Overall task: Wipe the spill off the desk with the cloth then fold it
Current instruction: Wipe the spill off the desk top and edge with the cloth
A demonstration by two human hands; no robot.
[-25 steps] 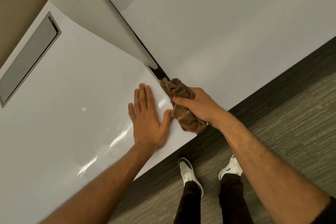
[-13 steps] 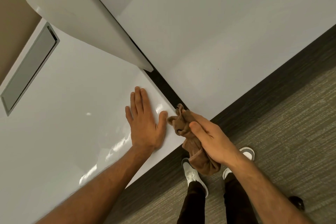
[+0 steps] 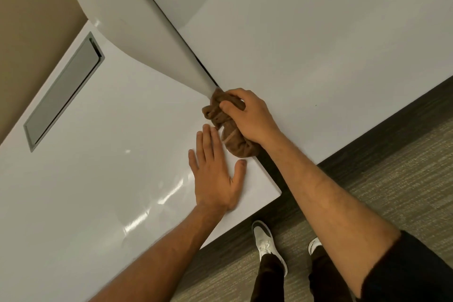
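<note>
The right hand (image 3: 250, 117) hides part of the bunched cloth (image 3: 229, 130).

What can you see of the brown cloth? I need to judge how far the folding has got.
The brown cloth is soft, towel-like fabric, bunched into a crumpled wad, not folded. The right hand grips it from above, fingers curled round it. It lies on the white desk, beside the dark gap between the desks, with the left hand flat nearby.

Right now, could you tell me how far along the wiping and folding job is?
Done: cannot tell; no spill shows on the glossy desk. In hand: the right hand grips the bunched brown cloth at the desk's edge, by the divider, while the left hand rests flat beside it. Left: folding; the cloth is crumpled.
</note>
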